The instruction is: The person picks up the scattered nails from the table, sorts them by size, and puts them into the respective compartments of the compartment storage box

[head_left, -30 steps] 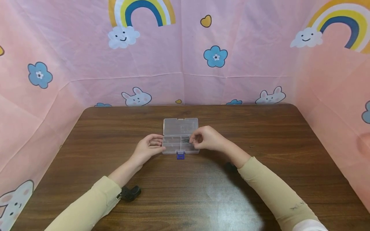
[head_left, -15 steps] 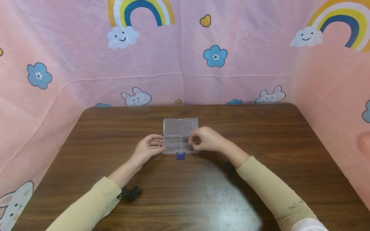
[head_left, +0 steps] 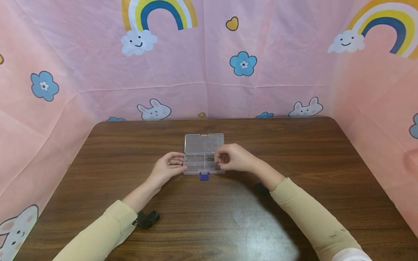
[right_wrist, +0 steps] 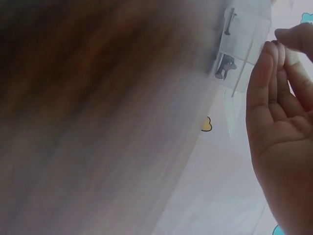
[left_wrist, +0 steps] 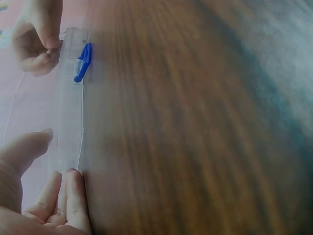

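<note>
A clear plastic compartment box (head_left: 194, 169) with a blue latch (head_left: 204, 176) lies on the table, its lid (head_left: 204, 143) laid back. Thin metal pieces, like screws or nails (head_left: 209, 158), lie in its back right compartment; some show through the wall as dark pieces (right_wrist: 225, 67) in the right wrist view. My left hand (head_left: 166, 167) touches the box's left end with fairly straight fingers, thumb near the front corner. Over the right compartments hovers my right hand (head_left: 236, 156), fingers bent and thumb tip close to them. Whether something small is pinched there cannot be made out.
One small thin piece (head_left: 285, 165) lies apart on the brown wooden table (head_left: 209, 217), right of the box. A black wrist device (head_left: 148, 219) hangs at the left sleeve. A pink patterned cloth (head_left: 209, 72) surrounds the table's back and sides.
My right hand shifts only slightly over the right compartments, a little left and then back right. The metal pieces lie a little differently. The left hand and the box stay put.
</note>
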### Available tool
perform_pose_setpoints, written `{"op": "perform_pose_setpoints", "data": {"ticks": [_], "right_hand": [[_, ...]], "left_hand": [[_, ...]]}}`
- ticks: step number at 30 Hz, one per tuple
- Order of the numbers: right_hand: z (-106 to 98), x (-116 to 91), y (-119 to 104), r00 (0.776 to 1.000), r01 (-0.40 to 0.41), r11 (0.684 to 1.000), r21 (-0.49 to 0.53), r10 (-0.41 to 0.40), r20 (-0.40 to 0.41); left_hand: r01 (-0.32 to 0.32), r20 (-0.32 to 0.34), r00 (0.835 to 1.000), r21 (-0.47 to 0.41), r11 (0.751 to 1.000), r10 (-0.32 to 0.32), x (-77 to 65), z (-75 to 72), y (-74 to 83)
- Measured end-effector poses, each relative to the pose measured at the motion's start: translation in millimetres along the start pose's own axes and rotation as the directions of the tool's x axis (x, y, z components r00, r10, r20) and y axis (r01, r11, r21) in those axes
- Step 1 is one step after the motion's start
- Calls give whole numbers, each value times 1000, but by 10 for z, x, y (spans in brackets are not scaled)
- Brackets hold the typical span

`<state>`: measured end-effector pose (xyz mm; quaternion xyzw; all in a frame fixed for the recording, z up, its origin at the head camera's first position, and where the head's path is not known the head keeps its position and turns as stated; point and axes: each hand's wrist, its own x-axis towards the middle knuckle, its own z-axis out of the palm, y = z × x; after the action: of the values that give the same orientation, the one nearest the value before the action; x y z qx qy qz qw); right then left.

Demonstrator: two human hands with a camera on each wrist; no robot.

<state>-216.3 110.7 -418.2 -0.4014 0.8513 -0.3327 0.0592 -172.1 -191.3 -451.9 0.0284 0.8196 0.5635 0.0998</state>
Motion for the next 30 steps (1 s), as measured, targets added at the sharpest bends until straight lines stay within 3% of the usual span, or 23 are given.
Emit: {"op": "perform_pose_setpoints", "data": {"ticks": [16, 30], "right_hand": [[-272, -394, 153, 989, -85, 996, 32, 88, -118], [-489, -819, 343, 969, -192, 981, 14, 192, -153]], "left_hand": [[7, -2, 1000, 5, 1000, -7, -4, 1, -4], [-1, -4, 1000, -4, 1000, 1, -4, -6, -10]]}}
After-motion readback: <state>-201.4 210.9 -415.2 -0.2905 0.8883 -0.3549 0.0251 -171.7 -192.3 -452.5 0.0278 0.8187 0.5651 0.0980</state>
